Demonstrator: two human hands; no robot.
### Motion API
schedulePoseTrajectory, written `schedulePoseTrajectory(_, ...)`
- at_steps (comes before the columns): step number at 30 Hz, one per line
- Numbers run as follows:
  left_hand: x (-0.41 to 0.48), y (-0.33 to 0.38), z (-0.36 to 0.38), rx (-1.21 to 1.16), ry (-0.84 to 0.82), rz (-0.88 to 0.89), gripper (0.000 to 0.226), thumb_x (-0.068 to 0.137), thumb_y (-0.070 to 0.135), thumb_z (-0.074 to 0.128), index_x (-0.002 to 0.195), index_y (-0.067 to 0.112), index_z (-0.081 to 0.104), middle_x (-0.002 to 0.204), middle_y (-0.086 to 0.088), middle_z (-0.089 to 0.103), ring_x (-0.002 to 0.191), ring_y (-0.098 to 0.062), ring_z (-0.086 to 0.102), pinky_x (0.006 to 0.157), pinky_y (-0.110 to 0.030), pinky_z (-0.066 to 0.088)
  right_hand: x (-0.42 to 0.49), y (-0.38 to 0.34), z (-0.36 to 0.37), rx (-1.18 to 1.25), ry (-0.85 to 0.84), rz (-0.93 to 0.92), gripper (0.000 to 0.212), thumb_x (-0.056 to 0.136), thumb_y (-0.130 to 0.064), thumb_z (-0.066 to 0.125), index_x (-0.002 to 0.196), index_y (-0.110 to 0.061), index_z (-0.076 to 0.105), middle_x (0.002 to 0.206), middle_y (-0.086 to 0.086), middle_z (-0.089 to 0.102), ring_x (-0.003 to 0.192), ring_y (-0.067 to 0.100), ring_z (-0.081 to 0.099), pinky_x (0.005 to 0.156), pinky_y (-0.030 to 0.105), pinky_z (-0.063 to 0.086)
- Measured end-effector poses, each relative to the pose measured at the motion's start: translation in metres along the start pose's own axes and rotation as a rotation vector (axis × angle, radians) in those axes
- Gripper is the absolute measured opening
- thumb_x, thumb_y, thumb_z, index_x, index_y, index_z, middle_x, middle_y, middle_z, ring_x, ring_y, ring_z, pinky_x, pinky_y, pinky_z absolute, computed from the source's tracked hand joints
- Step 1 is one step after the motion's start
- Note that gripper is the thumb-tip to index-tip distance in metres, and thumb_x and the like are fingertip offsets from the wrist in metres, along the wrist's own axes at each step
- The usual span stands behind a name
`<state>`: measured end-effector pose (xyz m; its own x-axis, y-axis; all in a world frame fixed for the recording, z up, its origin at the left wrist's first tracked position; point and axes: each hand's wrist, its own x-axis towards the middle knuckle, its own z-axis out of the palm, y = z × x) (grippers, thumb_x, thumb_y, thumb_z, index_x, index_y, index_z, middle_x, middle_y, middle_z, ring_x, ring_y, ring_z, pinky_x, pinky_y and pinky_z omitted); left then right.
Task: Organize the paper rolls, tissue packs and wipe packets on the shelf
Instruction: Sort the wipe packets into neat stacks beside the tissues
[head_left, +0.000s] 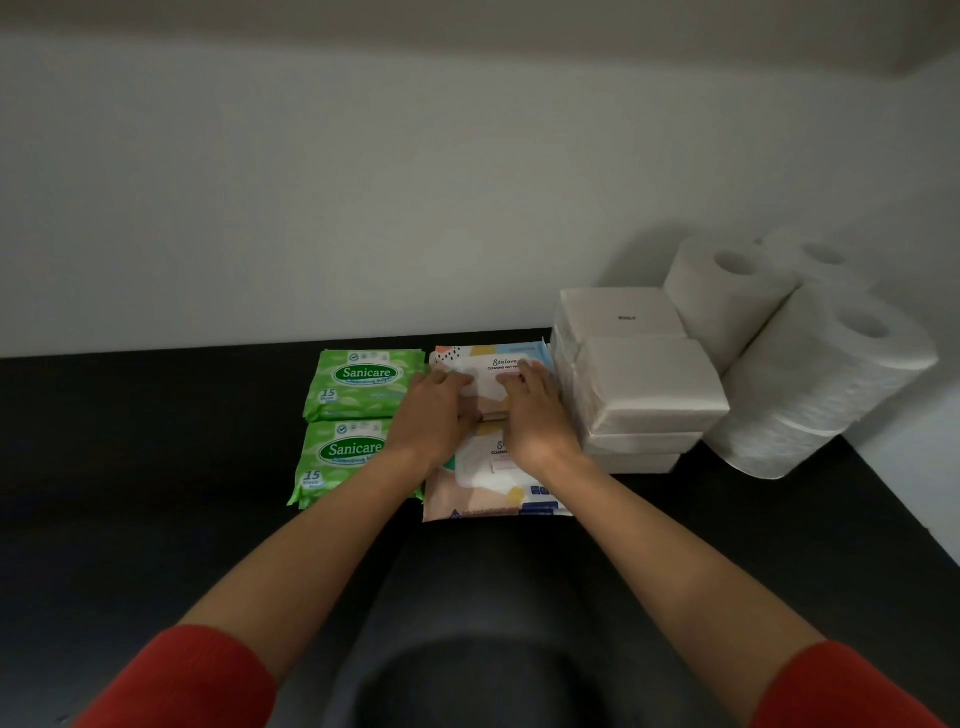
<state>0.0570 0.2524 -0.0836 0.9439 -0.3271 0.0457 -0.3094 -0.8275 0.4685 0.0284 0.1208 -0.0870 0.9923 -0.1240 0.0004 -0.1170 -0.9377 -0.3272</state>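
Left hand (434, 415) and right hand (535, 415) flat, fingers straight, atop pastel-patterned wipe packet (488, 358).

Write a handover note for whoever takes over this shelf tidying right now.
Left hand and right hand: both press flat on the rear pastel wet wipe pack, gripping nothing.
Two Sanicare packets lie in a column at left; front pastel pack sits just nearer; tissue packs are stacked to its right; paper rolls stand far right.
Done: everything grouped by kind. Left: probably just squaring the pastel packs.
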Motion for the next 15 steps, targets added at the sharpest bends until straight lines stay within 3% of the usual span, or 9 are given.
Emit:
schedulePoseTrajectory(8,-0.002,0.002,-0.001,-0.001,-0.022,-0.013,0.046,0.093,0.032,0.055,0.136,0.016,0.05,0.142,-0.006,0.047,0.136,-0.029,0.03,0.11,-0.037,0.026,-0.003,-0.004,-0.004,0.043,-0.007,0.021,0.056,0.093,-0.007,0.049,0.145,-0.016,0.03,0.155,0.003,0.021,0.147,0.02,0.006,0.12,0.039,0.016)
schedulePoseTrajectory(15,-0.01,0.013,-0.023,-0.117,0.126,0.009,0.041,0.09,0.03,0.06,0.129,0.017,0.055,0.133,-0.005,0.053,0.127,-0.025,0.04,0.101,-0.033,0.035,-0.015,-0.021,-0.04,0.184,0.056,-0.042,0.053,0.091,-0.004,0.046,0.142,-0.01,0.035,0.151,0.008,0.027,0.141,0.025,0.022,0.113,0.036,0.029)
